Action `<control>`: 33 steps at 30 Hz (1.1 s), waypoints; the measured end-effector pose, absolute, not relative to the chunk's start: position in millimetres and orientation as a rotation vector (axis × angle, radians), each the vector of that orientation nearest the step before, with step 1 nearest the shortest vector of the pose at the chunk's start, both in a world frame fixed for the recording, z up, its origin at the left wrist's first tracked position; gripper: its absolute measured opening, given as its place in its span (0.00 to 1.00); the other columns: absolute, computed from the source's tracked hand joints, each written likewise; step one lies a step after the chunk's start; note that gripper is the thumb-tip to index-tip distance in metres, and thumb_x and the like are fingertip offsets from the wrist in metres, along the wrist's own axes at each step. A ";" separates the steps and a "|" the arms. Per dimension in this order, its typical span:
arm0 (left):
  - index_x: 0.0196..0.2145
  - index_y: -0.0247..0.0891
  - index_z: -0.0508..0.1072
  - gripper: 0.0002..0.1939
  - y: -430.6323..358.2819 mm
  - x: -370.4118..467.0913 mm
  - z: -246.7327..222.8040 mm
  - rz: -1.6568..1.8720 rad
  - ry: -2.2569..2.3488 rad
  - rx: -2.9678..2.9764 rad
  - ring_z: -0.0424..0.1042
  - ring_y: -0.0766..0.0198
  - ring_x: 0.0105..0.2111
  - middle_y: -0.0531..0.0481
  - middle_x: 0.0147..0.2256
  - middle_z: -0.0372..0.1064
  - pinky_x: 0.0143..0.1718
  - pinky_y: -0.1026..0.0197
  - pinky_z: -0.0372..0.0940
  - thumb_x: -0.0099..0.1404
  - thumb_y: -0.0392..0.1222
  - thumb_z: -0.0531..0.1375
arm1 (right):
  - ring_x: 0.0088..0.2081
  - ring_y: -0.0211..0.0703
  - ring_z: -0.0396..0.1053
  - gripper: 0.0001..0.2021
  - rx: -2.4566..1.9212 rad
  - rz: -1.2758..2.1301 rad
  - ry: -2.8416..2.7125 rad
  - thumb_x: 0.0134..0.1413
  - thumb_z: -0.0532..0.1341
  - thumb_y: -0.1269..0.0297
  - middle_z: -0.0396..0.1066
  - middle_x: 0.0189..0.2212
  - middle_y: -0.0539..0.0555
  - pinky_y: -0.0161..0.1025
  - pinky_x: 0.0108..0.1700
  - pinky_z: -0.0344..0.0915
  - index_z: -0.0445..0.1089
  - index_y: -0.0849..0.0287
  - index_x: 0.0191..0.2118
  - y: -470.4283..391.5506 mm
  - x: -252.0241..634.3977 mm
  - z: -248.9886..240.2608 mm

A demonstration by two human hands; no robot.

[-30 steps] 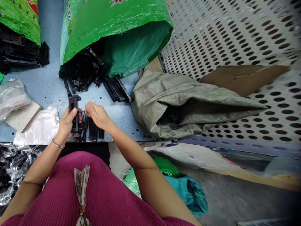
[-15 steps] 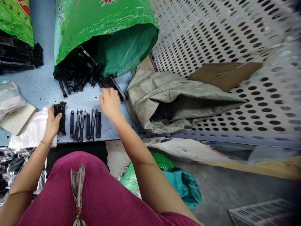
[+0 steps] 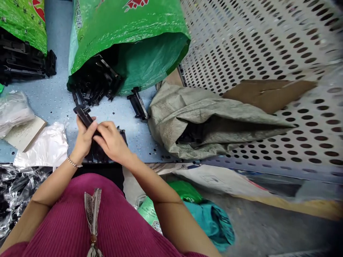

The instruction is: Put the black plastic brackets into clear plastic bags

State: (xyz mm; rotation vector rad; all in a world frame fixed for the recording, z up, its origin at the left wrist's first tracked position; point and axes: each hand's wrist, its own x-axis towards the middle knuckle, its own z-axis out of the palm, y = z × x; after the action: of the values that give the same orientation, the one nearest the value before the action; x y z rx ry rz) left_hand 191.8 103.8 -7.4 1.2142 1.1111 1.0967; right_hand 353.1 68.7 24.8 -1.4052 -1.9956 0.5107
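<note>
My left hand is closed around black plastic parts held just above the table's front part. Against it, my right hand has its fingers bent together on the lower end of the same parts. Below and behind both hands lie the black parts of the row, mostly covered. A green bag lies open beyond the hands, with a heap of black parts at its mouth. To the right, a pair of black parts rests on the blue table.
A grey-green sack stands open on the right against a perforated metal panel. White plastic bags and a flat board lie left. Another green bag with black parts is at the far left.
My right hand has moved left from beside the green bag to meet my left hand. My left hand has shifted right and raised its parts. Fewer parts lie by the sack.
</note>
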 end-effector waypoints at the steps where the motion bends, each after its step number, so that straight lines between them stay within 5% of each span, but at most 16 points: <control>1: 0.62 0.48 0.65 0.28 104.5 193.5 -1.9 1.087 1.117 1.163 0.75 0.54 0.52 0.46 0.51 0.73 0.57 0.50 0.70 0.70 0.60 0.60 | 0.50 0.54 0.67 0.20 -1.327 0.536 -1.998 0.74 0.48 0.53 0.68 0.48 0.63 0.50 0.53 0.69 0.67 0.58 0.59 65.0 349.0 28.9; 6: 0.58 0.44 0.69 0.28 92.0 189.4 17.3 0.866 1.037 1.009 0.79 0.50 0.34 0.49 0.31 0.74 0.35 0.50 0.76 0.67 0.63 0.61 | 0.45 0.52 0.67 0.25 -1.514 0.416 -1.847 0.73 0.46 0.43 0.69 0.41 0.62 0.48 0.49 0.66 0.69 0.59 0.44 90.3 356.6 31.0; 12: 0.57 0.45 0.68 0.30 92.8 177.1 14.3 0.961 1.118 1.026 0.76 0.60 0.26 0.51 0.34 0.73 0.28 0.57 0.74 0.63 0.60 0.66 | 0.29 0.41 0.64 0.26 -1.439 1.080 -1.753 0.75 0.40 0.44 0.64 0.26 0.50 0.39 0.35 0.62 0.63 0.55 0.33 99.8 348.6 19.7; 19: 0.39 0.41 0.72 0.19 100.3 165.5 6.7 0.963 1.181 0.831 0.79 0.59 0.28 0.49 0.31 0.75 0.28 0.58 0.75 0.65 0.60 0.62 | 0.40 0.48 0.70 0.19 -1.314 0.706 -2.243 0.73 0.50 0.52 0.73 0.36 0.60 0.44 0.43 0.64 0.71 0.57 0.37 43.1 320.8 -5.2; 22: 0.42 0.42 0.72 0.21 98.6 149.9 0.6 0.990 1.214 0.823 0.79 0.60 0.27 0.51 0.31 0.75 0.26 0.61 0.75 0.63 0.61 0.65 | 0.40 0.48 0.71 0.20 -1.469 0.654 -2.156 0.75 0.46 0.55 0.74 0.36 0.59 0.44 0.45 0.66 0.72 0.57 0.40 28.2 335.7 -16.1; 25: 0.47 0.43 0.70 0.25 94.9 127.1 -10.5 0.976 1.305 0.779 0.79 0.61 0.26 0.53 0.31 0.76 0.24 0.62 0.74 0.61 0.62 0.66 | 0.54 0.58 0.69 0.20 -1.764 0.462 -1.961 0.72 0.51 0.52 0.72 0.52 0.68 0.54 0.56 0.66 0.70 0.61 0.54 16.4 359.3 -28.5; 28: 0.41 0.39 0.71 0.27 89.5 121.5 -29.6 0.880 1.295 0.697 0.80 0.57 0.27 0.51 0.26 0.75 0.23 0.61 0.74 0.63 0.68 0.62 | 0.68 0.67 0.56 0.29 -1.917 0.400 -1.934 0.68 0.56 0.57 0.60 0.65 0.73 0.65 0.64 0.58 0.58 0.66 0.68 18.5 378.0 -44.0; 33: 0.38 0.36 0.71 0.31 83.6 148.4 -55.3 0.958 1.190 0.666 0.82 0.56 0.36 0.47 0.28 0.76 0.31 0.59 0.75 0.72 0.68 0.48 | 0.69 0.67 0.55 0.29 -1.853 0.472 -1.998 0.65 0.58 0.63 0.61 0.65 0.71 0.68 0.68 0.54 0.60 0.64 0.68 45.6 397.9 -41.5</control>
State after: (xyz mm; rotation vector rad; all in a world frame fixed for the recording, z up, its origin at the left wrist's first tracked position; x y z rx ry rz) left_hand 148.4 83.6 -55.3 0.6663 1.1896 0.9577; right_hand 397.9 45.6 -41.5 -1.8528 -1.9978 0.4721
